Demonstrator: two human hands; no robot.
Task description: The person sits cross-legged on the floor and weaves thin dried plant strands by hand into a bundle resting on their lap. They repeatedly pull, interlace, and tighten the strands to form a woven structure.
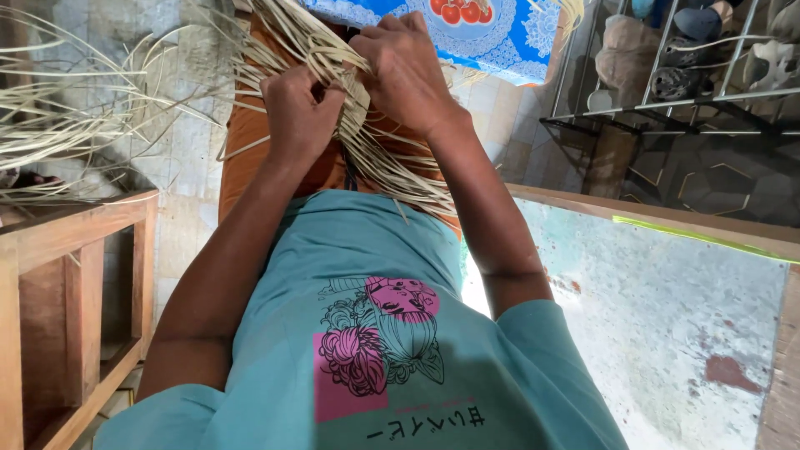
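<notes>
Item: woven strip work [333, 58], pale dried leaf or straw strips, held over the lap on orange cloth [250, 142], far of the teal shirt [367, 275]. Left hand [302, 112]: closed into a fist around a bunch of strips just left of the work's middle. Right hand [404, 71]: fingers curled down over the strips, pinching or pressing them, touching the left hand's bundle; exactly which strips it grips cannot be told. Progress, as judged: a crossed, plaited section shows at the far edge near the hands, so some weaving is done; many loose strip ends [400, 175] fan out toward the body, and these look unworked, so a good part seems left. Nearby: loose pile of the same strips [67, 117] far left on the tiled floor [187, 167]; wooden frame [75, 275] near left; flat mottled surface with wooden edge [667, 325] on the right; metal rack with shoes [675, 75] far right; blue patterned cloth [500, 33] at the far edge. Hidden: fingertips of both hands buried in strips; the work's far part is cut off by the picture's edge, so its full shape is unknown.
</notes>
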